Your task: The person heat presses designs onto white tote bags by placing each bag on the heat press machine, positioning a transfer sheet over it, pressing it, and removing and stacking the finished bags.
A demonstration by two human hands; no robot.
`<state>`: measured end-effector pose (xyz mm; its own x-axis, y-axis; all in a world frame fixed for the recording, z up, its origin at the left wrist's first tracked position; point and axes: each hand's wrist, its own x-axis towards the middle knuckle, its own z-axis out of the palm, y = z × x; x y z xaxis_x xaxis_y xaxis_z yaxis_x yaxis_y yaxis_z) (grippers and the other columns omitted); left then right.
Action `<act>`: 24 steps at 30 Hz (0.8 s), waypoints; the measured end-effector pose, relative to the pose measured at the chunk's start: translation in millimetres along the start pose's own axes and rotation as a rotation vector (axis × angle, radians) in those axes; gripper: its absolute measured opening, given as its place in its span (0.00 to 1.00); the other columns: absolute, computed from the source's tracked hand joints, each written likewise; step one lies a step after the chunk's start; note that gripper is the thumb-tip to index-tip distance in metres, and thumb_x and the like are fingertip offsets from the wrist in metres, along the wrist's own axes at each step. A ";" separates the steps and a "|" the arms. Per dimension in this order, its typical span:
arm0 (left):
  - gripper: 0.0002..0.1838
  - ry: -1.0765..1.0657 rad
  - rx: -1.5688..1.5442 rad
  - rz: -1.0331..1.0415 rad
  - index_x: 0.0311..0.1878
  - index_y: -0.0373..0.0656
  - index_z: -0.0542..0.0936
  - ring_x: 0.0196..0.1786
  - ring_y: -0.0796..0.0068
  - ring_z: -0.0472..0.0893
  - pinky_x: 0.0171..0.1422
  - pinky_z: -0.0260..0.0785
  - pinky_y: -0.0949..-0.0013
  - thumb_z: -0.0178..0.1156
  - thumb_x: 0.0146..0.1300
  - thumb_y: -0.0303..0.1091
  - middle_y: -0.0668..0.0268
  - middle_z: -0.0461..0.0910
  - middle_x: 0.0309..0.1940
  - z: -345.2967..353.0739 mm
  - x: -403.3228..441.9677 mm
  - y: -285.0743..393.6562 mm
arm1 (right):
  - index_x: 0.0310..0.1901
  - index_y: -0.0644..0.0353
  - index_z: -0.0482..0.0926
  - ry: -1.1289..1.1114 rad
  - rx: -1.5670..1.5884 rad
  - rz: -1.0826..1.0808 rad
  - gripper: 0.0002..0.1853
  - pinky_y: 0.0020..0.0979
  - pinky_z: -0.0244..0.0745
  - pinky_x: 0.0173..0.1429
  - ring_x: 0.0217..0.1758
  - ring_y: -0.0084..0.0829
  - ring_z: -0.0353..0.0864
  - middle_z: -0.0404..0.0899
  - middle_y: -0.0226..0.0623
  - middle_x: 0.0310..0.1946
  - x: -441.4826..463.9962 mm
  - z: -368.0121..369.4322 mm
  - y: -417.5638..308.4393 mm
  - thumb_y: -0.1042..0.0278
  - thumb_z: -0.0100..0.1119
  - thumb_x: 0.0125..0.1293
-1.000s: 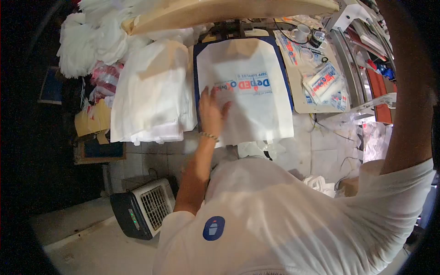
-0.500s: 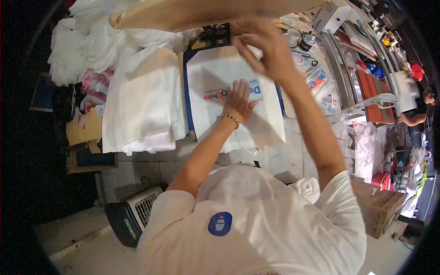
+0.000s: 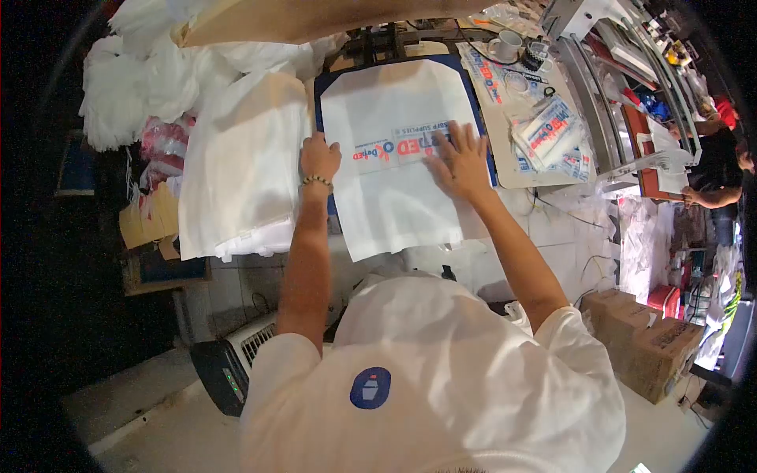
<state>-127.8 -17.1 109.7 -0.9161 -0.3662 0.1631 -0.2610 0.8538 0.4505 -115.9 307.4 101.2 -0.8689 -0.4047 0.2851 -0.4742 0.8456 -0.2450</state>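
Observation:
A white bag [image 3: 394, 201] with red and blue lettering lies flat on a dark blue board [image 3: 471, 87]. My left hand [image 3: 319, 162], with a beaded bracelet on its wrist, is closed at the bag's left edge; what its fingers hold is too small to make out. Spread over the right side of the lettering is my right hand [image 3: 461, 162], its fingers apart and touching the bag. Left of the board lies a stack of plain white bags [image 3: 240, 165].
Printed sheets [image 3: 552, 138] and cups [image 3: 507, 45] lie on a board at the right. Behind it stands a metal-framed machine [image 3: 607, 102]. Another person [image 3: 714, 197] works at the far right. A box [image 3: 643, 343] and a heater-like unit [image 3: 225, 374] stand lower down.
My left hand has moved from the lettering to the bag's left edge and closed. My right hand has come down from above the board onto the bag.

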 end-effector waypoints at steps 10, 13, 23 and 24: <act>0.20 0.109 -0.060 0.054 0.52 0.42 0.79 0.44 0.56 0.80 0.50 0.74 0.58 0.68 0.55 0.34 0.55 0.79 0.39 -9.4 16.8 13.2 | 0.63 0.52 0.74 0.197 0.123 0.100 0.31 0.57 0.55 0.70 0.70 0.60 0.60 0.61 0.56 0.69 -60.8 -20.1 16.2 0.48 0.62 0.61; 0.20 -0.035 -0.240 0.344 0.49 0.41 0.80 0.38 0.59 0.79 0.47 0.73 0.58 0.71 0.54 0.35 0.58 0.77 0.35 6.6 7.8 10.3 | 0.58 0.56 0.77 0.236 0.103 0.266 0.27 0.49 0.65 0.61 0.58 0.54 0.69 0.70 0.55 0.56 -89.8 -32.4 11.2 0.54 0.67 0.58; 0.12 -0.054 -0.265 0.343 0.42 0.41 0.81 0.39 0.62 0.79 0.47 0.73 0.61 0.70 0.56 0.33 0.59 0.77 0.34 13.9 8.9 4.5 | 0.55 0.59 0.78 0.221 0.662 0.615 0.24 0.31 0.73 0.38 0.39 0.33 0.73 0.70 0.40 0.38 -110.0 -35.7 9.3 0.65 0.71 0.55; 0.10 -0.069 -0.311 0.285 0.39 0.41 0.81 0.40 0.62 0.79 0.48 0.73 0.61 0.69 0.55 0.31 0.59 0.77 0.33 13.2 8.6 8.2 | 0.55 0.60 0.78 0.222 0.682 0.612 0.24 0.29 0.73 0.36 0.36 0.31 0.73 0.70 0.39 0.38 -111.4 -34.9 7.7 0.67 0.71 0.55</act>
<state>-141.8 -8.4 103.2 -0.9593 -0.0970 0.2651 0.1001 0.7611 0.6409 -17.9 371.2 99.9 -0.9809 0.1773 0.0803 0.0137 0.4746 -0.8801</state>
